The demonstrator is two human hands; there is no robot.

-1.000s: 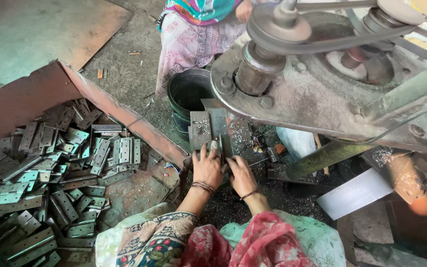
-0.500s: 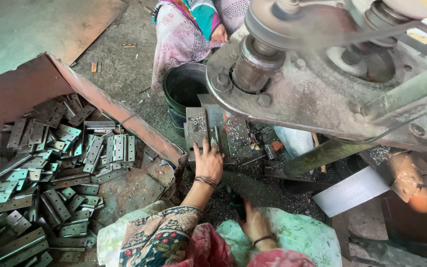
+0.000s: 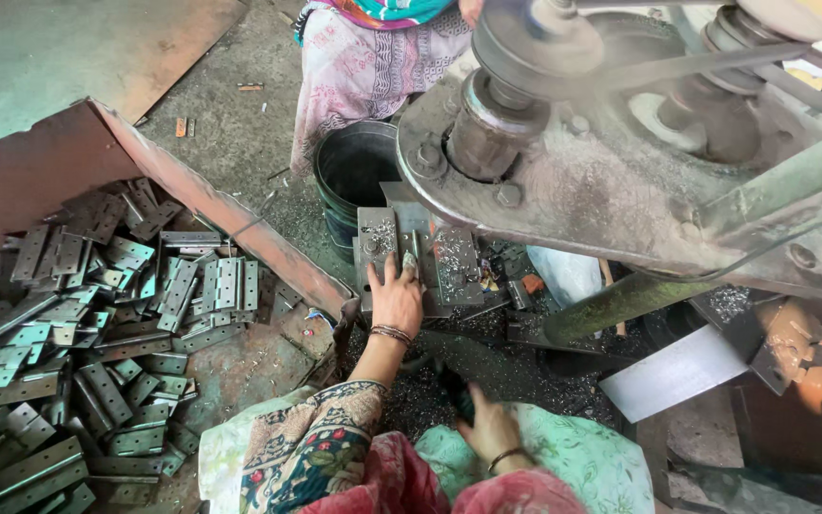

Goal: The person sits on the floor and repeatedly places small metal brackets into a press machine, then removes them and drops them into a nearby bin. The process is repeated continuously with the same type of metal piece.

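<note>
left hand point(image 3: 397, 297): centre of frame, fingers point(image 3: 390, 271) spread flat, palm down on the grey steel die block point(image 3: 418, 255); fingertips press a small pale metal piece point(image 3: 410, 260) at the block's middle groove; no closed grasp, just pinning it.
piece vs fingers: directly at the fingertips, toward the top of frame; long axis looks to run up-down the frame, along the forearm line; too small to be sure.
right hand point(image 3: 489, 428): lower centre, drawn back over the pale green cloth point(image 3: 573, 447) on the lap; fingers curled, what they hold, if anything, cannot be told.
nearer hand: left, touching the block; right well apart from it.
die block: sits under the big grey press head with belt pulley point(image 3: 563, 124), upper right; metal shavings scattered on top.
black round bucket point(image 3: 354, 176): just beyond the block, upper centre.
pile of grey-green flat steel hinge plates point(image 3: 97, 324): left of frame, behind a rusty metal sheet edge point(image 3: 211, 214), near the left elbow.
other person: patterned pink garment point(image 3: 363, 67), top centre.
</note>
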